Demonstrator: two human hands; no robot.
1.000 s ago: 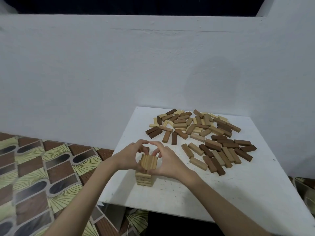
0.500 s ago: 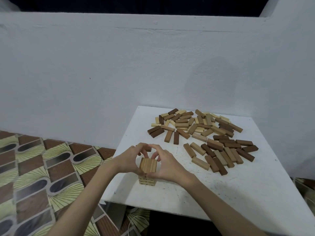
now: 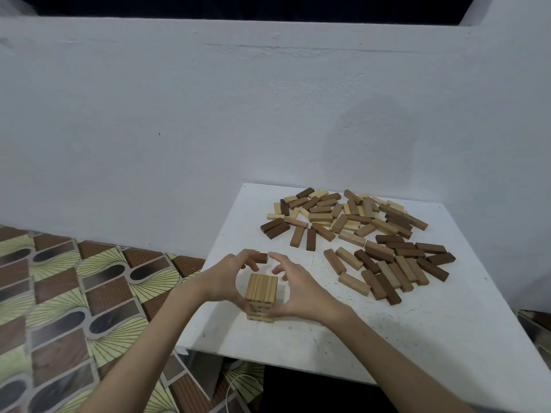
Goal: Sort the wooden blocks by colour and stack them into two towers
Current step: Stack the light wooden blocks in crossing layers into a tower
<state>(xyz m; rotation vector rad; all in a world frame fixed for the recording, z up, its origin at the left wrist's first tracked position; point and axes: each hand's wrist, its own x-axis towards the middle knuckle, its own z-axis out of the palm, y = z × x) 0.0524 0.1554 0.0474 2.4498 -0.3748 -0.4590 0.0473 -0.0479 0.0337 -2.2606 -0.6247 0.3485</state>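
A rough white plastered wall (image 3: 208,114) fills the background, with a white board table (image 3: 417,323) pushed into its corner; the tabletop looks chalky and speckled. To the left, a floor (image 3: 59,293) of brown ribbed tiles and yellow fan patterns can be seen.

A small tower (image 3: 261,296) of pale, straight-grained blocks is stood near the table's front left edge, its top layer made of slim bars laid side by side. It's cupped from both sides: the left hand (image 3: 222,278) is curved around the left face, the right hand (image 3: 298,290) around the right face, fingers arched over the top. Whether the fingers are actually pressed on the wood or just hovering can't be told. A dark block (image 3: 262,257) is partly hidden behind the left fingertips.

A loose pile (image 3: 357,231) of rectangular blocks in pale, tan and dark brown is scattered further back and right, well apart from the tower.
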